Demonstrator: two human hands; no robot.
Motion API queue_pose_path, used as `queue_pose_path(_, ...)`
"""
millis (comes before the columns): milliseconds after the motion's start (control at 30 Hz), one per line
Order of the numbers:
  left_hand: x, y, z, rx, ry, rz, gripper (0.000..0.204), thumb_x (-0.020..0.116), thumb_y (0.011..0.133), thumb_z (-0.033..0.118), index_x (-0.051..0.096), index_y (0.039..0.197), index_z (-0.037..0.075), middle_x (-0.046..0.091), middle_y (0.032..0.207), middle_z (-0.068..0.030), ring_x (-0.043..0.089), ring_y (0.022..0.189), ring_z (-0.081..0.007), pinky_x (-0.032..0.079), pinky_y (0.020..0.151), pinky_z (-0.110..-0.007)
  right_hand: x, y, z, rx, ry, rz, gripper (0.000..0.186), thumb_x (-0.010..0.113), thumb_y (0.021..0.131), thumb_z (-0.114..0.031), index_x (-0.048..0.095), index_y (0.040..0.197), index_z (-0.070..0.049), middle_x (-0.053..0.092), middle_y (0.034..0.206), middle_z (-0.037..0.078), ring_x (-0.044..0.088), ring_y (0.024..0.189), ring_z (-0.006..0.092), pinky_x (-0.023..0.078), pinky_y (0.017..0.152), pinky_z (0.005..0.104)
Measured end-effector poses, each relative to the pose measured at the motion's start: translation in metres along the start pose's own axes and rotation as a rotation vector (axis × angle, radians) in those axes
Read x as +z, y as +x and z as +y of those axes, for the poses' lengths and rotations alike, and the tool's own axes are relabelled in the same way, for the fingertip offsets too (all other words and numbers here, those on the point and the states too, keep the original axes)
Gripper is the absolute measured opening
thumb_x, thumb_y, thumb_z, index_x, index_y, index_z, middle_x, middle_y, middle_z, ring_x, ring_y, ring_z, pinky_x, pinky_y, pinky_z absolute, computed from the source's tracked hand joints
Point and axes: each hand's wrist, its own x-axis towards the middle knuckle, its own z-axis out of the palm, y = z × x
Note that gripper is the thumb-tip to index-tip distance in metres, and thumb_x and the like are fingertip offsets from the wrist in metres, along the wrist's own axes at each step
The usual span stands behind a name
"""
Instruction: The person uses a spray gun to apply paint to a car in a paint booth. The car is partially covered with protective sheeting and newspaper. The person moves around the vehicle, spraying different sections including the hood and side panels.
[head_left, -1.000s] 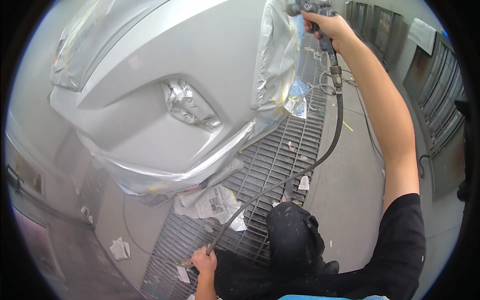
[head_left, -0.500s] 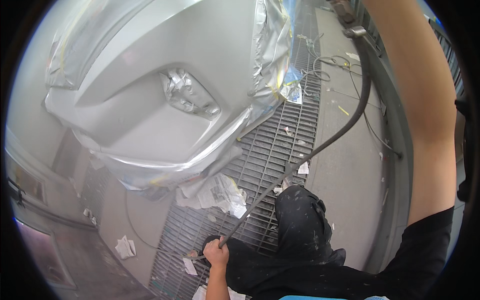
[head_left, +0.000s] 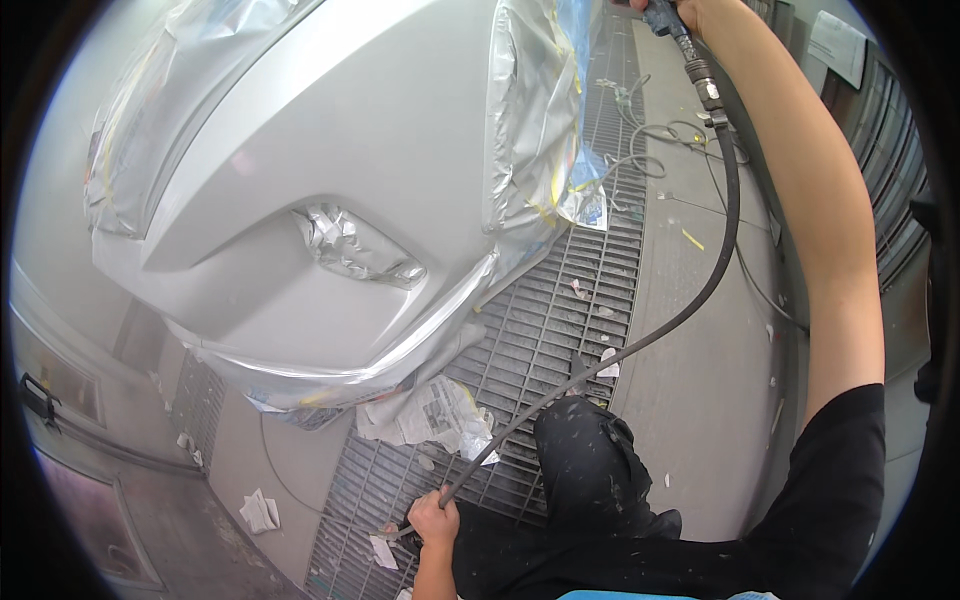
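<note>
A silver-grey vehicle bumper (head_left: 380, 120) fills the upper left, with crinkled foil masking over its recess (head_left: 350, 246) and plastic sheeting and tape (head_left: 530, 130) around its edges. My right hand (head_left: 686, 14) is raised at the top edge, partly cut off, closed on a dark spray gun (head_left: 661, 17) with a metal hose fitting (head_left: 704, 80) below. The black hose (head_left: 680, 318) loops down across the floor grating to my left hand (head_left: 433, 515), which grips it low, beside my dark-clothed knee (head_left: 590, 465).
Metal floor grating (head_left: 545, 330) runs beside the bumper, with crumpled paper (head_left: 410, 410) and scraps on it. Coiled hoses (head_left: 650, 140) lie ahead on the grey floor (head_left: 700, 400). Metal panels (head_left: 875, 170) line the right wall. A white sheet (head_left: 260, 510) lies at lower left.
My right hand and the spray gun rose out of view half a second ago and are now partly back at the top edge. My left hand stays on the hose.
</note>
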Motion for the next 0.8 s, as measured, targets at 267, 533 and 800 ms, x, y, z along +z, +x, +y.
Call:
queue_pose_path(267, -0.011, -0.006, 0.002, -0.012, -0.038, 0.009, 0.036, 0.070, 0.089, 0.017, 0.053, 0.060, 0.005, 0.056, 0.058, -0.0181, 0.057, 0.055, -0.0396, 0.043, 0.054, -0.049, 0.060, -0.025, -0.078, -0.044, -0.202, -0.098, 0.016, 0.065, 0.101, -0.020, 0.071, 0.092, -0.009, 0.062, 0.066, -0.001, 0.048, 0.049, 0.0064, 0.032, 0.042, 0.0234)
queue_pose_path(533, -0.020, 0.000, 0.011, -0.008, -0.082, 0.014, 0.037, 0.070, 0.091, 0.018, 0.052, 0.061, 0.005, 0.055, 0.058, -0.0179, 0.056, 0.054, -0.0400, 0.042, 0.054, -0.049, 0.120, -0.037, -0.171, -0.194, -0.106, -0.296, 0.022, 0.067, 0.100, -0.028, 0.071, 0.101, -0.006, 0.064, 0.070, -0.002, 0.041, 0.042, 0.0006, 0.029, 0.035, 0.0177)
queue_pose_path(800, -0.007, 0.003, 0.023, -0.049, 0.002, -0.051, 0.036, 0.070, 0.090, 0.019, 0.054, 0.061, 0.004, 0.056, 0.058, -0.0180, 0.058, 0.056, -0.0404, 0.044, 0.055, -0.049, 0.032, 0.056, -0.071, 0.029, -0.041, -0.372, 0.020, 0.066, 0.101, -0.030, 0.074, 0.108, -0.013, 0.059, 0.069, -0.004, 0.042, 0.046, 0.0012, 0.029, 0.037, 0.0178)
